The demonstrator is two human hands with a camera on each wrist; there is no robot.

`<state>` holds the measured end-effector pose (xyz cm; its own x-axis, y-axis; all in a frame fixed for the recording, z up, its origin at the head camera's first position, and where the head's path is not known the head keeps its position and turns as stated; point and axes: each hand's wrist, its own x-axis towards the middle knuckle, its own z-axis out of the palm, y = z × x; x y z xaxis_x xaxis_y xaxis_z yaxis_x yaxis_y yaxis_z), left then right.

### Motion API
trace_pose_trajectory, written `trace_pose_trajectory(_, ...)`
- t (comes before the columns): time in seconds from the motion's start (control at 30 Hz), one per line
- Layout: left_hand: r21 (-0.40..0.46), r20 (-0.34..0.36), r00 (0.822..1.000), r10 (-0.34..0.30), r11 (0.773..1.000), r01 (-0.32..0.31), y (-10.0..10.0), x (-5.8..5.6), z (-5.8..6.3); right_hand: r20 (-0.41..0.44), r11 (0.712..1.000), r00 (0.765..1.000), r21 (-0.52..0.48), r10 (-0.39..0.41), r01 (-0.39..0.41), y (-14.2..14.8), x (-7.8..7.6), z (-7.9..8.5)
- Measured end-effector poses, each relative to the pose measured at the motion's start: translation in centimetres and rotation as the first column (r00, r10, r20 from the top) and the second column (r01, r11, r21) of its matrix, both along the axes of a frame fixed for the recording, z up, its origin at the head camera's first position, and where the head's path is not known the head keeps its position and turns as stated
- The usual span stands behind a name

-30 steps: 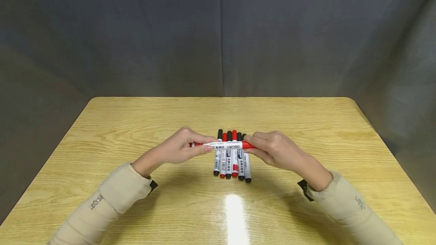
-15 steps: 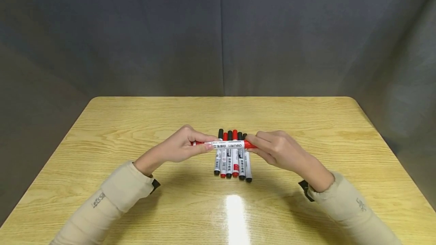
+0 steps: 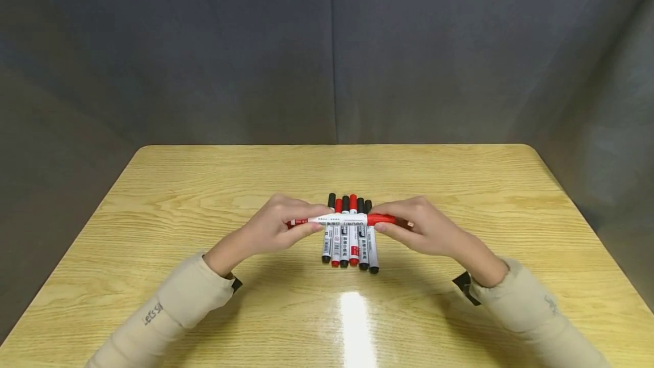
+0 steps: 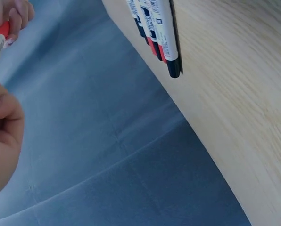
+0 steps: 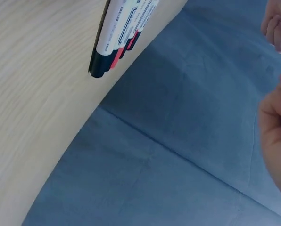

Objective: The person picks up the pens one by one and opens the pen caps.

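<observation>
1. The left sleeve (image 3: 168, 314), beige and lettered, reaches in from the lower left over the wooden counter (image 3: 230, 175).
2. The left hand (image 3: 283, 223) pinches the red marker (image 3: 339, 219) near one end, fingers above and thumb below, with only the marker's width between them.
3. That marker lies level, side to side between the hands, raised off the counter.
4. Below it, six markers (image 3: 344, 247) lie side by side on the counter, partly hidden by it; their far ends run black, red, black, red, black, black.
5. The right hand (image 3: 419, 226) pinches the marker's red right end between fingers and thumb, no wider apart than the marker.
6. The right sleeve (image 3: 536, 314), also beige, enters from the lower right.
</observation>
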<state>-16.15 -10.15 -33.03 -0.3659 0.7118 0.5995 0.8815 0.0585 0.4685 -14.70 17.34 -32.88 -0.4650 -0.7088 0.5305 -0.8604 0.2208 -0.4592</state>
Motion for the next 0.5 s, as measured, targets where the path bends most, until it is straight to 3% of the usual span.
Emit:
trace_pose_trajectory(0.07,-0.001,-0.066,0.998,0.006,1.000,-0.006,-0.02,-0.01,-0.20,0.086,0.998,0.996,0.058,-0.004,-0.001,0.08,0.05,0.02)
trace_pose_trajectory(0.17,-0.033,-0.114,0.993,0.015,0.999,-0.019,0.02,0.05,-0.27,0.113,0.991,0.994,0.131,-0.006,-0.008,0.18,0.10,0.06)
trace_pose_trajectory(0.3,-0.111,-0.067,0.998,0.004,0.994,-0.011,-0.10,0.30,-0.01,-0.005,0.984,1.000,0.175,0.014,-0.013,0.18,0.14,-0.11)
trace_pose_trajectory(0.5,-0.188,0.084,0.996,-0.026,0.981,0.041,-0.49,0.53,0.18,-0.163,0.987,0.986,0.158,0.041,-0.015,-0.09,0.36,-0.78)
